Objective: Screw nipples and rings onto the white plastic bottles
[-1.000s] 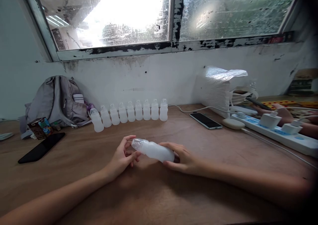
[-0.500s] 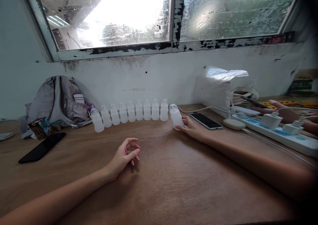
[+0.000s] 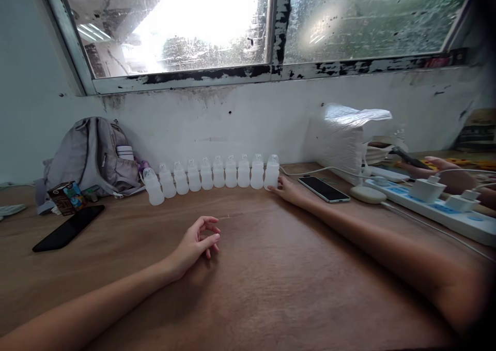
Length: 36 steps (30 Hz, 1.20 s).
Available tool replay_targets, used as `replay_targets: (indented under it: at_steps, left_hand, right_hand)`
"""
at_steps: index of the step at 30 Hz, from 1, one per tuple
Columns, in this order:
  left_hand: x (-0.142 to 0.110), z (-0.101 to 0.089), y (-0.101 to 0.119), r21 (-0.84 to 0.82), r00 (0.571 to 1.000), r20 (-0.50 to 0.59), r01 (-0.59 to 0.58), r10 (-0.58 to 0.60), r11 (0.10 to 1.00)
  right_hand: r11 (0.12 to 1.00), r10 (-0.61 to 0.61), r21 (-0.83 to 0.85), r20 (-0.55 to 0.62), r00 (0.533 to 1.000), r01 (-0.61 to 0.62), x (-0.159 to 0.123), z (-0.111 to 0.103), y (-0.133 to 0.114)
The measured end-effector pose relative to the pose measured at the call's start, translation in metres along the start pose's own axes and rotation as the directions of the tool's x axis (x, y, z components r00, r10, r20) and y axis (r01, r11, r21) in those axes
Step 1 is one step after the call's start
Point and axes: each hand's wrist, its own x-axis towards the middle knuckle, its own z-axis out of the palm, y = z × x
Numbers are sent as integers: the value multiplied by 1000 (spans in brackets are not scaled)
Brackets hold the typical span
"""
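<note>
Several frosted white baby bottles with clear caps stand upright in a slightly curved row along the wall. My right hand (image 3: 287, 189) is at the right end of that row, its fingers closed around the lower part of the last baby bottle (image 3: 272, 172). That bottle stands upright, close beside its neighbour (image 3: 257, 172). At the left end is another baby bottle (image 3: 154, 188), nearer to me than the others. My left hand (image 3: 198, 241) rests on the wooden table (image 3: 248, 299) in front of the row, fingers loosely bent and apart, holding nothing.
On the left are a grey backpack (image 3: 93, 154), a small drink carton (image 3: 67, 197) and a black phone (image 3: 70, 228). Another phone (image 3: 323, 189), a round beige disc (image 3: 368, 194) and a power strip (image 3: 430, 203) with cables lie right. Another person's hand (image 3: 445, 172) holds a dark device there.
My right hand has moved the last bottle back to the end of the row, and the bottle has gone from tilted to upright. My left hand has stayed in place.
</note>
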Motion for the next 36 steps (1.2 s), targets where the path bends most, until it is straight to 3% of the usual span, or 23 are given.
replay_targets:
  at_steps: [12,15,21,36]
  left_hand:
    - [1,1,-1,21,1000,22,10,-10,1000]
    - [1,0,-2,20,999,30,10,-11,1000]
    - [1,0,-3,26,999,41,-2,1,1000]
    - [2,0,-3,30,998,61,6,-8,1000]
  right_hand:
    - [970,158,-155,-176,972,-186,-4,-24,11]
    - [977,171,-110,-122,978,-184,-3,-27,16]
    - [992,58,113,60,997,-64,2,-21,16]
    - [989,-24,149,99,995,9,3,-15,19]
